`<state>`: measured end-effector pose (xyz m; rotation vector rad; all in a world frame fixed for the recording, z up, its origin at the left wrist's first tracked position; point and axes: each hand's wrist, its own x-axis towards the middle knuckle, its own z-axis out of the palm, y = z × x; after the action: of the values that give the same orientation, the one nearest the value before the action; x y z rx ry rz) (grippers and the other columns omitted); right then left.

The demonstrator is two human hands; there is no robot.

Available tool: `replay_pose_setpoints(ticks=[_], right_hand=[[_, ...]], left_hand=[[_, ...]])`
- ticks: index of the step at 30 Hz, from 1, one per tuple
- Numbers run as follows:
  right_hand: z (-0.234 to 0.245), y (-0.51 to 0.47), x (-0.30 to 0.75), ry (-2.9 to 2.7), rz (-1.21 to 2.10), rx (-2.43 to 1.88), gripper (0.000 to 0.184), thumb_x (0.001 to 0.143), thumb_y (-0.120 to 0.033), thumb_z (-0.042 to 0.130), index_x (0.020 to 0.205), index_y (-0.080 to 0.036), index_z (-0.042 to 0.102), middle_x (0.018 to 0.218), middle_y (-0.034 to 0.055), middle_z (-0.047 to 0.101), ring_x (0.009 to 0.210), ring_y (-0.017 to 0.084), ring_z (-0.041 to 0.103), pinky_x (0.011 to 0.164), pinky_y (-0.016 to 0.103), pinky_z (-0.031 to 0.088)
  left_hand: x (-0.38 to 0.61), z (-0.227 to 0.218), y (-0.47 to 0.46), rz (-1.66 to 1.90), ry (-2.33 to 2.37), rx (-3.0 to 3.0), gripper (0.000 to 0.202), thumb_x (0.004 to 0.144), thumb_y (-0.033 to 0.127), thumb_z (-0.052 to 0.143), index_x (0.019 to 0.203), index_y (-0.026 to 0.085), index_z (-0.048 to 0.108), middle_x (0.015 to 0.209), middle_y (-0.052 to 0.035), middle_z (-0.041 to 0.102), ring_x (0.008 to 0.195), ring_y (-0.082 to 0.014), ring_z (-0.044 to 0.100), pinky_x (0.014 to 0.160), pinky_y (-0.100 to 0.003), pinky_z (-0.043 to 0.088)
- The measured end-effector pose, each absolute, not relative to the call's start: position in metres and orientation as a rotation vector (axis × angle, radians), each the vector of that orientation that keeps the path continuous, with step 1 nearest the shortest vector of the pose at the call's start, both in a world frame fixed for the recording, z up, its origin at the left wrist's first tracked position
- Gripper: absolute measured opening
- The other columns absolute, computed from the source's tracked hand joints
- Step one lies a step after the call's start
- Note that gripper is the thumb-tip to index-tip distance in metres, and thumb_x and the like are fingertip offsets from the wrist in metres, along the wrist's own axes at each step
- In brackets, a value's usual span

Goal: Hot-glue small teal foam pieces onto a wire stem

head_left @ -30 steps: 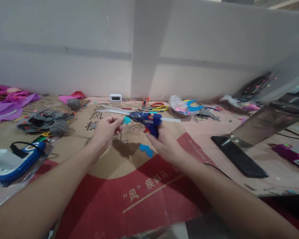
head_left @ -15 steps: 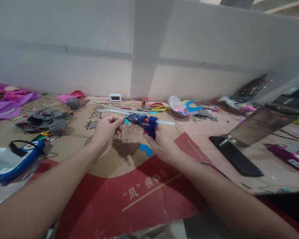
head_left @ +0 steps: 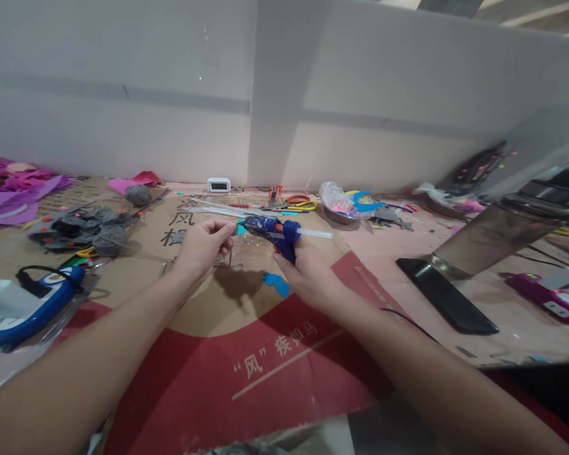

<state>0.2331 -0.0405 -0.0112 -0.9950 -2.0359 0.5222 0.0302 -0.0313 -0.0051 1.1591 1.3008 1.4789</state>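
My left hand pinches small teal piece right by tip of glue gun; my right hand wraps gun's handle. Teal piece not set down yet; any glue on it, can't tell. Blue cutout lies loose on cardboard, joined to nothing.

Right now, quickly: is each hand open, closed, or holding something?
Left hand: closed, pinching a small teal piece.
Right hand: closed, holding a blue glue gun.
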Motion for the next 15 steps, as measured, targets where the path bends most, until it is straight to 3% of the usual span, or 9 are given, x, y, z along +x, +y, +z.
replay_pose_setpoints(ticks=[15], right_hand=[[-0.0096, -0.0413, 0.2333, -2.013, 0.496, -0.942, 0.035, 0.088, -0.022, 0.049, 0.123, -0.016, 0.05, 0.111, 0.0138, 0.063, 0.099, 0.026, 0.059, 0.092, 0.045, 0.049]], left_hand=[[0.0304, -0.0054, -0.0321, 1.484, 1.289, 1.171, 0.02, 0.074, 0.031, 0.072, 0.07, 0.014, 0.062, 0.055, 0.0007, 0.057, 0.046, -0.0069, 0.047, 0.044, -0.019, 0.032]])
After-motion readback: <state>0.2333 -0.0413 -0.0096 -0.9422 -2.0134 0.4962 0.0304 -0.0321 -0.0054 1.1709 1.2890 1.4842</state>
